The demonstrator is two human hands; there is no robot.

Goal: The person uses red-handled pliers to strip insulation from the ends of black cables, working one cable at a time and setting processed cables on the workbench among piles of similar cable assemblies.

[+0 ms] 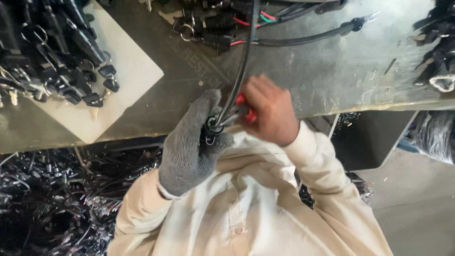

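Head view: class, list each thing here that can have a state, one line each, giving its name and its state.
Left hand: gloved in grey, closed around the black part.
Black part: held in the left hand, cable attached.
Right hand: bare, closed on the red-handled tool.
Red-handled tool: gripped, tip at the black part.
Black cable: runs from the part up across the table.
Keys: piled loose on a pale board.
Metal table: scratched, littered with cables.

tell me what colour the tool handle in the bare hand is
Red, seen in the head view: the tool handle peeks out of the right hand.
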